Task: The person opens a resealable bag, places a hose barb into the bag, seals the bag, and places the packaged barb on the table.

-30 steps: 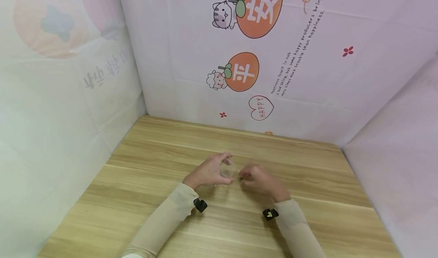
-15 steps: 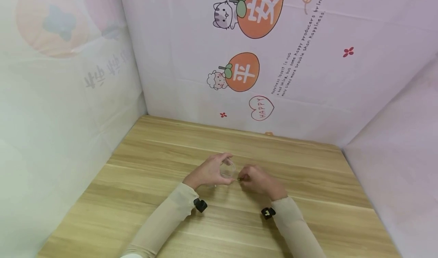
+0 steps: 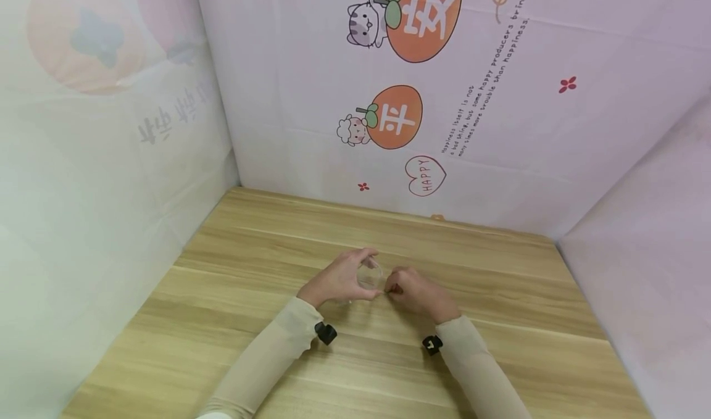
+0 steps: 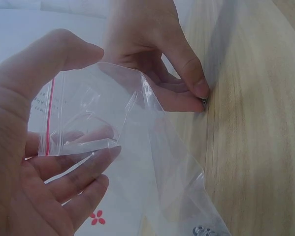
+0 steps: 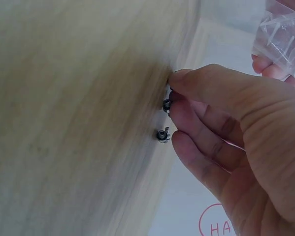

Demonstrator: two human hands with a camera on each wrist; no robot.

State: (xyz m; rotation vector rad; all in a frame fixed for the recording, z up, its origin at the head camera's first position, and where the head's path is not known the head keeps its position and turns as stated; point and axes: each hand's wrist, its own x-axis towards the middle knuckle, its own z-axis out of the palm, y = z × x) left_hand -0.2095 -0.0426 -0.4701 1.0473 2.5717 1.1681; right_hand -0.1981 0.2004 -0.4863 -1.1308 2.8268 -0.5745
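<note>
My left hand holds a clear zip bag with a red seal line, thumb and fingers spread apart around its mouth. Several small metal pieces lie at the bottom of the bag. To the right of the bag, my right hand is down at the tabletop, thumb and forefinger pinching a tiny metal piece. In the right wrist view, a small dark metal piece with a prong sits on the wood beside the fingertips, and another one lies close under them.
The wood-grain table is bounded by a white printed sheet at the back and pale sheets at the left and right. Black wrist cameras sit at both cuffs.
My right hand has shifted slightly left toward the bag, and the metal piece at its fingertips is now mostly covered in the head view. My left hand stays in place with the bag.
</note>
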